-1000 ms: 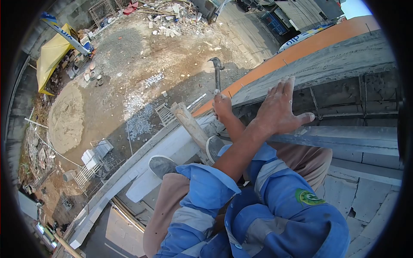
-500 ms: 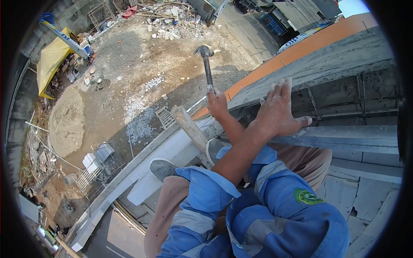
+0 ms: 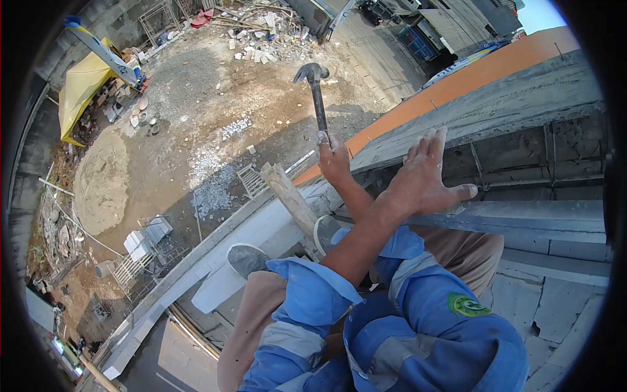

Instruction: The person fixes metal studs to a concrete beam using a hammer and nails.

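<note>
A claw hammer (image 3: 318,98) stands out over the yard with its dark metal head up, and my right hand (image 3: 334,159) is closed round the lower end of its handle. My left forearm crosses over my right one. Dusty and spread, my left hand (image 3: 423,179) is at the inner edge of the grey concrete beam (image 3: 483,108), fingers towards the beam and thumb out to the right. Whether its palm touches the beam is hidden. Just below it runs a grey metal bar (image 3: 535,217).
Both shoes (image 3: 248,259) rest by a high ledge (image 3: 241,238) and a wooden plank (image 3: 287,196). Far below lie a yard with rubble (image 3: 268,39), a sand pile (image 3: 102,186) and a yellow canopy (image 3: 81,91). Thin rods stick up from the orange wall (image 3: 405,114).
The hammer and my right hand have shifted slightly right and down in the view. My left hand stays by the beam, and the view has tilted a little.
</note>
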Action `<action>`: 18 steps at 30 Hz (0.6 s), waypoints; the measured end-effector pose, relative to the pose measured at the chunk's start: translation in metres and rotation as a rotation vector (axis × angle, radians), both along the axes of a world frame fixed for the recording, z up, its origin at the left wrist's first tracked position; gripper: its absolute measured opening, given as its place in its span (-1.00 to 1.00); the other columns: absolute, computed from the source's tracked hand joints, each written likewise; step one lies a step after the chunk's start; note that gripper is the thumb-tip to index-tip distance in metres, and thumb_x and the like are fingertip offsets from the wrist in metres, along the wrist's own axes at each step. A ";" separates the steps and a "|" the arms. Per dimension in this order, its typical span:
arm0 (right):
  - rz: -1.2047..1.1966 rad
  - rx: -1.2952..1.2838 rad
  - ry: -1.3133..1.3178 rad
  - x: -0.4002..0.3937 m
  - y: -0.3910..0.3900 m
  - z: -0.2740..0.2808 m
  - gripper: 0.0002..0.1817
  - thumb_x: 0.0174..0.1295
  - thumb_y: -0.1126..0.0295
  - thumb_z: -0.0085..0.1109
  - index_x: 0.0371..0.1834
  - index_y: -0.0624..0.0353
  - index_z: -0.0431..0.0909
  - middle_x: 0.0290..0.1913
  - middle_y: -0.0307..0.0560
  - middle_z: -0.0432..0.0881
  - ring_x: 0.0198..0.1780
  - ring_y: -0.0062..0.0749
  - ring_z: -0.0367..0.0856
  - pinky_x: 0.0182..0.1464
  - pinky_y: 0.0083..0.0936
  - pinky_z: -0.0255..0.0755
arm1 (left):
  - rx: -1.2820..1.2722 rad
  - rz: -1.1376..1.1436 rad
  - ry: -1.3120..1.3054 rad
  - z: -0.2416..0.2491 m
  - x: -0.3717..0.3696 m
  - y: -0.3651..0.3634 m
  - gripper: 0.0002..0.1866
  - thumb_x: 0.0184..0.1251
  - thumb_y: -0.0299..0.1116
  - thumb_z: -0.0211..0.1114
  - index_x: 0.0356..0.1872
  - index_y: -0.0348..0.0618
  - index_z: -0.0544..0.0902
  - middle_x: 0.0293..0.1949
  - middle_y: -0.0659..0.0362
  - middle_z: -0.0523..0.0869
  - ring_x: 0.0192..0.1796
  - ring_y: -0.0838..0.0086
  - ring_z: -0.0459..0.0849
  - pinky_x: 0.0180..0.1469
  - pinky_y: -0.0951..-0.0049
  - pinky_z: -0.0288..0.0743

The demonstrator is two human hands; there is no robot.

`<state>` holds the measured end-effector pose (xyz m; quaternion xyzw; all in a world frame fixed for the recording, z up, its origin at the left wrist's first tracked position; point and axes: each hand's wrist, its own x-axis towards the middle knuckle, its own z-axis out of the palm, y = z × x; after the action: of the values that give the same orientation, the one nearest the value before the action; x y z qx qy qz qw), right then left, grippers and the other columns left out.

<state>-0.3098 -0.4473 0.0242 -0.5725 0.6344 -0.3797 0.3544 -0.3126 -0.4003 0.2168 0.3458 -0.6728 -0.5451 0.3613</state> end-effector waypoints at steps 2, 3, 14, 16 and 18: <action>-0.255 0.288 0.101 -0.034 0.016 -0.068 -0.54 0.41 0.13 0.02 -0.42 0.40 0.42 -0.60 0.07 0.42 -0.54 -0.14 0.46 -0.43 -0.16 0.32 | 0.022 -0.011 -0.022 0.004 0.000 -0.001 0.32 -0.01 0.37 0.36 0.47 -0.49 -0.12 0.45 -0.39 0.03 0.53 -0.18 -0.01 0.52 0.01 0.05; -0.261 0.278 0.100 -0.034 0.020 -0.058 -0.54 0.41 0.13 0.02 -0.42 0.40 0.42 -0.60 0.07 0.42 -0.54 -0.14 0.46 -0.43 -0.16 0.32 | 0.040 -0.024 -0.045 0.007 0.000 -0.001 0.33 -0.01 0.38 0.36 0.47 -0.49 -0.12 0.45 -0.39 0.02 0.53 -0.18 -0.02 0.52 0.00 0.04; 0.063 -0.051 -0.133 0.011 -0.013 0.006 -0.58 0.42 0.17 0.01 -0.42 0.37 0.48 -0.57 -0.02 0.50 -0.71 -0.26 0.34 -0.64 -0.17 0.15 | 0.035 -0.025 -0.001 -0.002 -0.002 0.000 0.33 -0.01 0.43 0.32 0.47 -0.48 -0.10 0.46 -0.37 0.01 0.54 -0.17 -0.05 0.53 0.00 0.00; -0.021 0.087 0.000 -0.014 -0.004 -0.025 -0.62 0.43 0.20 0.00 -0.38 0.35 0.48 -0.51 0.01 0.52 -0.64 -0.26 0.40 -0.63 -0.16 0.18 | 0.024 -0.016 -0.008 0.002 0.002 -0.002 0.33 -0.01 0.43 0.32 0.47 -0.48 -0.10 0.46 -0.38 0.01 0.54 -0.17 -0.05 0.53 0.01 0.00; -0.264 0.469 -0.161 -0.026 0.009 -0.024 -0.63 0.43 0.21 -0.03 -0.37 0.34 0.48 -0.50 0.02 0.52 -0.62 -0.24 0.42 -0.63 -0.18 0.19 | 0.074 -0.047 -0.005 0.007 0.004 -0.001 0.34 -0.02 0.43 0.33 0.47 -0.48 -0.10 0.46 -0.39 0.00 0.54 -0.18 -0.04 0.53 0.01 0.01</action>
<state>-0.3363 -0.4382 -0.0003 -0.3551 0.7440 -0.3095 0.4738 -0.3086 -0.4010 0.2237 0.3445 -0.6609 -0.5773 0.3337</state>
